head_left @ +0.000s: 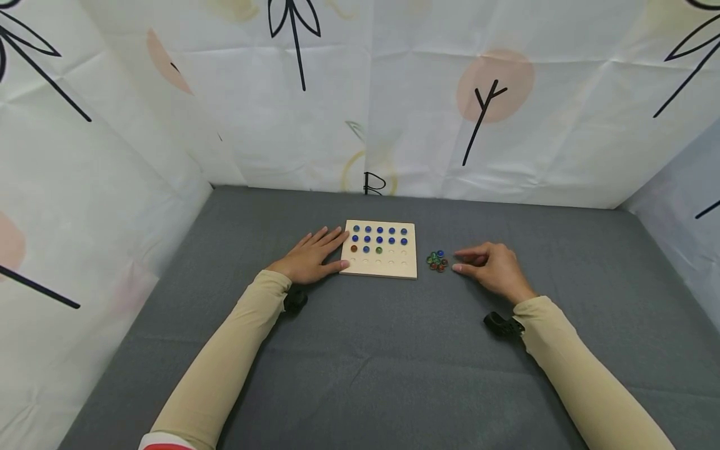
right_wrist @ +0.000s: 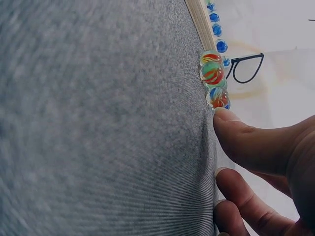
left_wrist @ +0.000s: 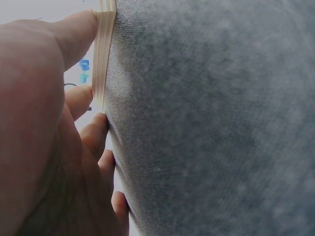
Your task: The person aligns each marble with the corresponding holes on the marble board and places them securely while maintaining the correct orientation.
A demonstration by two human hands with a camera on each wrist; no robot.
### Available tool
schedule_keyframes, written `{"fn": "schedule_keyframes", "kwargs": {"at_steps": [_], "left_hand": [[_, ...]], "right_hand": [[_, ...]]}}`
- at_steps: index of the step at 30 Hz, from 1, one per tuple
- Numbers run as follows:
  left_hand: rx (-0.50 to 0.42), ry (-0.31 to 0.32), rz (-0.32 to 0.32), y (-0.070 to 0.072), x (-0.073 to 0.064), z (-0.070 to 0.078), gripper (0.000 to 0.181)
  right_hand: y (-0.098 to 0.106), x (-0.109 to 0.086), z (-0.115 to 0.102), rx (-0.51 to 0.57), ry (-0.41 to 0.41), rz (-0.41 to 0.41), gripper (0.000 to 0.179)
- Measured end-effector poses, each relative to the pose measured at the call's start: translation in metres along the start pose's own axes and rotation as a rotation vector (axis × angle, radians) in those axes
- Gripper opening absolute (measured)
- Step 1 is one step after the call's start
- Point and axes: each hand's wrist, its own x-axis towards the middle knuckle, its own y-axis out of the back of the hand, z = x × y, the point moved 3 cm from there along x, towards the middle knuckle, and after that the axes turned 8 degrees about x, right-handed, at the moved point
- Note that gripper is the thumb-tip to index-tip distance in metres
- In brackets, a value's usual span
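A pale wooden board (head_left: 388, 270) with rows of round hollows lies flat on the table. Blue marbles (head_left: 379, 240) fill its two far rows; the third row has an orange, a blue and a green marble at its left. My left hand (head_left: 310, 259) rests spread at the board's left side, thumb and index fingertips right at its edge. Loose glass marbles (head_left: 437, 261) with coloured swirls sit in a tight cluster right of the board. Just right of them is my right hand (head_left: 494, 270), thumb and forefinger apart, nothing between them. In the right wrist view its thumb tip is close beside a marble (right_wrist: 217, 97).
A dark grey cloth (head_left: 360, 356) covers the table. White sheets (head_left: 405, 125) printed with black line plants and pale circles hang behind it and at both sides. Each wrist wears a black camera strap (head_left: 500, 325).
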Motion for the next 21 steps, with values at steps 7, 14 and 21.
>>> {"fn": "schedule_keyframes", "kwargs": {"at_steps": [7, 14, 21], "left_hand": [[0.004, -0.003, -0.012, -0.007, 0.004, -0.006, 0.075], [-0.010, -0.010, -0.008, -0.007, 0.005, -0.008, 0.076], [-0.011, 0.004, -0.011, -0.010, 0.008, -0.010, 0.075]], "right_hand": [[-0.003, 0.000, -0.002, -0.008, -0.010, 0.000, 0.031], [-0.009, 0.002, -0.006, -0.023, 0.019, -0.010, 0.029], [-0.012, 0.005, -0.009, -0.011, 0.036, -0.010, 0.027]]}}
